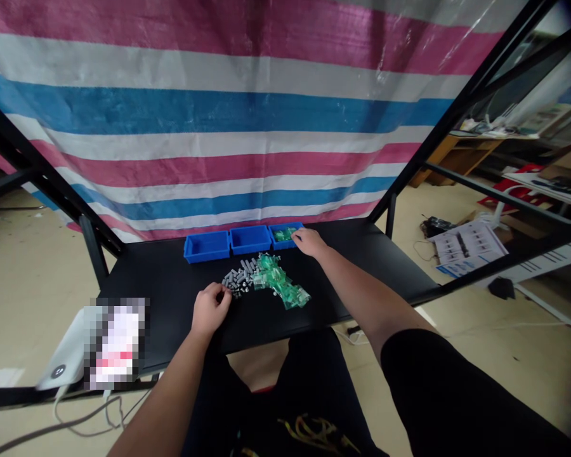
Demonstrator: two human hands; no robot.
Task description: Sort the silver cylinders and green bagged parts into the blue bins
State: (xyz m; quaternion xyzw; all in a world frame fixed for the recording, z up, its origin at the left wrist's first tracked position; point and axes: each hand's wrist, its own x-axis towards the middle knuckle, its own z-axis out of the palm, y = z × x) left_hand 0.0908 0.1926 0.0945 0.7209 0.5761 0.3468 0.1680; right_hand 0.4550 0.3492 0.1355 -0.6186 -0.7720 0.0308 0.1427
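Green packets (278,279) lie heaped on the table (162,279), their long axis slanting from far left to near right. From my right hand (309,242), at the right blue bin (278,245), the heap is nearer to my body. My left hand (210,309) is beside the grey pieces (240,276). Both hands' fingers are curled; whether they pinch something, I cannot tell.

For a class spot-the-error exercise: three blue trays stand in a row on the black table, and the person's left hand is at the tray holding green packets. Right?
Wrong side: the head view shows the right hand at the tray holding green packets. The rest stands.
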